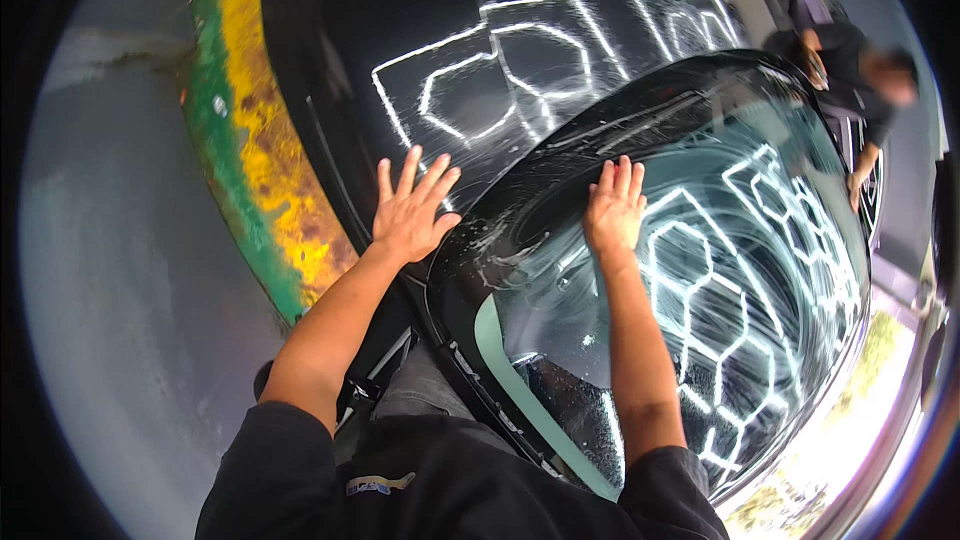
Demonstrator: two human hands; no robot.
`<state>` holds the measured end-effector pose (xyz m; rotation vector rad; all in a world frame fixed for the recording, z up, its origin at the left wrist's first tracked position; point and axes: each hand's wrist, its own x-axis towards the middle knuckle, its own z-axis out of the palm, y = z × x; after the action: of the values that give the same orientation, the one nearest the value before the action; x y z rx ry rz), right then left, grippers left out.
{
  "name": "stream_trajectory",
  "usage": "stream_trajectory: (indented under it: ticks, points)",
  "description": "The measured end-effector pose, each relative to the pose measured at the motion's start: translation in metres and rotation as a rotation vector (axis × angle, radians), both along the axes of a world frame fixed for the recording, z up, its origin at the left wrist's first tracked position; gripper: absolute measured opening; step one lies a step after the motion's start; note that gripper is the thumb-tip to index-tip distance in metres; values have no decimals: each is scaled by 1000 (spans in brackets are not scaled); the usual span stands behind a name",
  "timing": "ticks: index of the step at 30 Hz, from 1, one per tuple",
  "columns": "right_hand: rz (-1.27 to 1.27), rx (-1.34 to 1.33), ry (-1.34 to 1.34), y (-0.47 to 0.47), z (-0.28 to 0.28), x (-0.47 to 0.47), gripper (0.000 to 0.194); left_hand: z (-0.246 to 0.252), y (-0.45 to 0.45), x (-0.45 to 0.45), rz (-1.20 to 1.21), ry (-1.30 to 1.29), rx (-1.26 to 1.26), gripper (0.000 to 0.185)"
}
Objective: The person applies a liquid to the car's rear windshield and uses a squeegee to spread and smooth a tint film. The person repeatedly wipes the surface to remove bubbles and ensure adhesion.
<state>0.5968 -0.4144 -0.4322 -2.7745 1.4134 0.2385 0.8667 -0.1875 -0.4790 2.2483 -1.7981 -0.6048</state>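
Note:
My left hand (412, 221) lies palm down with spread fingers on the glossy black body panel (540, 157) of a car, beside the glass's rounded corner. Over the dark border of the curved car window glass (555, 337) is my right hand (615, 214), palm down, its fingers close together. A small red spot shows at its fingertips; whether it is a held object I cannot tell. Swirled streaks and droplets mark the glass. White hexagonal light patterns reflect in both panel and glass. The undersides of both hands are hidden.
At the car's far side a person in dark clothes (840, 67) leans in, one hand low by the bodywork. A worn yellow and green painted strip (255, 112) runs along the left of the car, with grey floor (135, 240) beyond.

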Motion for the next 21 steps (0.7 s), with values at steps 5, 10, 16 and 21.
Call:
stream_trajectory:
  ticks: [5, 10, 16, 21]
  points:
    - [590, 346, 212, 200, -41, 78, 54, -2, -6, -1, -3, -25, 164, 77]
    - [419, 340, 173, 165, -10, -46, 66, 0, -1, 1, -14, 18, 101, 74]
    - [-361, -158, 435, -86, 61, -140, 54, -7, -4, 6, 27, -6, 52, 72]
    - [318, 258, 187, 153, -11, 18, 69, -3, -6, 6, 27, -4, 70, 75]
